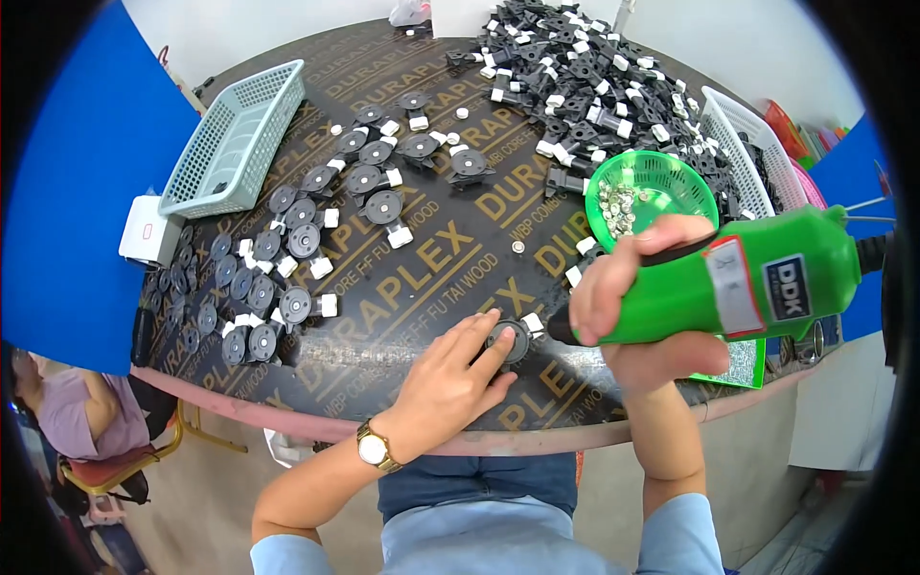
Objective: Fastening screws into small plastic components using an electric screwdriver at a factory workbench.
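My left hand (446, 379), with a gold watch at the wrist, holds a black round wheel-like part (518, 337) flat on the table near its front edge. A small white block (533, 324) sticks out from the part's right side. In my right hand (661, 362) is a green electric screwdriver (685, 302), lying nearly level with its dark nose pointing left. That nose is just right of the part; whether they touch cannot be made out. Beyond my right hand stands a green perforated basket (706, 184) with small shiny metal pieces (618, 206) inside.
Several similar wheel parts (304, 241) lie across the table's left side. A large heap of black-and-white parts (575, 86) fills the far right, beside a white basket (733, 125). A pale basket (235, 134) is far left; a green tray (757, 369) is near right. Someone sits at lower left.
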{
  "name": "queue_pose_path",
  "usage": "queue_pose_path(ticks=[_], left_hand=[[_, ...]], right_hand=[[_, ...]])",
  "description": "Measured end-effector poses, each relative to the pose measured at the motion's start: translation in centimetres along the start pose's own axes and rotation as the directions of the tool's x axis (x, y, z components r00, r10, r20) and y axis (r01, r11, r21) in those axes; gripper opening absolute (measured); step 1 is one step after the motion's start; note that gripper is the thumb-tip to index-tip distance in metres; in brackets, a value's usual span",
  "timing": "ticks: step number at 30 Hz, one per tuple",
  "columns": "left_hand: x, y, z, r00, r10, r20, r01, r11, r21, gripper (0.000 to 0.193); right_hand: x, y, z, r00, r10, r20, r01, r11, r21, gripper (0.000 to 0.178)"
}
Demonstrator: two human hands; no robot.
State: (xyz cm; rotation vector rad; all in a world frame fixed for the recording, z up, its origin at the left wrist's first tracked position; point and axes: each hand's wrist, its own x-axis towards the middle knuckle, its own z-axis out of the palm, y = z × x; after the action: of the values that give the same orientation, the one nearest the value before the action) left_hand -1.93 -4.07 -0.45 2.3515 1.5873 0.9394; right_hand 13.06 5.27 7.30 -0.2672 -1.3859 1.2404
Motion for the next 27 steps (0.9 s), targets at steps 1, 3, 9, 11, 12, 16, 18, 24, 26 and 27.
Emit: queue_pose_path(ticks=[1,3,9,11,12,16,18,24,26,27], left_hand=[[-0.1,-0.1,0.1,1.000,0.006,-0.005,-0.006,1.000,-0.009,0.051],[-0.2,-0.2,0.2,1.000,0.008,-0.011,-0.008,1.000,0.010,0.051],[-0.3,-0.2,0.1,1.000,0.006,-0.003,-0.006,0.999,0.035,0.050],[-0.2,-0.1,0.0,1.000,0.002,-0.002,-0.002,0.999,0.035,0.049],[-0.3,-0.2,0.1,1.000,0.009,0.006,-0.010,0.999,0.032,0.049],[-0.2,-0.3,0.2,1.000,0.022,0.010,-0.022,1.000,0.005,0.048],[-0.3,-0.3,0.2,1.000,0.026,0.012,-0.027,1.000,0.009,0.048],[-0.6,-0.6,0.0,0.999,0.033,0.007,-0.032,0.999,-0.014,0.049],[-0.6,-0.6,0.1,0.999,0.029,0.015,-0.029,0.999,-0.017,0.048],[-0.5,-0.4,0.1,1.000,0.027,0.007,-0.027,1.000,-0.001,0.048]], right_hand=[[0.0,0.2,0.4,0.999,0.031,0.027,-0.031,1.000,0.001,0.084],[0.0,0.6,0.5,0.998,0.019,0.067,-0.018,1.000,-0.011,0.083],[-0.4,1.4,0.7,0.991,0.014,0.132,-0.012,1.000,-0.019,0.080],[-0.5,1.4,0.6,0.988,0.010,0.154,-0.005,1.000,-0.031,0.080],[-0.5,1.5,0.6,0.988,0.020,0.153,-0.014,0.999,-0.034,0.081],[-0.6,1.2,0.8,0.989,0.060,0.135,-0.059,0.998,-0.011,0.075],[-0.5,1.3,1.5,0.986,0.070,0.148,-0.078,0.996,0.047,0.069],[-1.5,2.2,2.5,0.985,0.168,0.024,-0.169,0.986,0.013,0.066],[-1.5,2.3,2.6,0.985,0.172,0.017,-0.170,0.983,-0.070,0.065],[-1.7,2.3,2.7,0.984,0.177,0.001,-0.175,0.975,-0.140,0.065]])
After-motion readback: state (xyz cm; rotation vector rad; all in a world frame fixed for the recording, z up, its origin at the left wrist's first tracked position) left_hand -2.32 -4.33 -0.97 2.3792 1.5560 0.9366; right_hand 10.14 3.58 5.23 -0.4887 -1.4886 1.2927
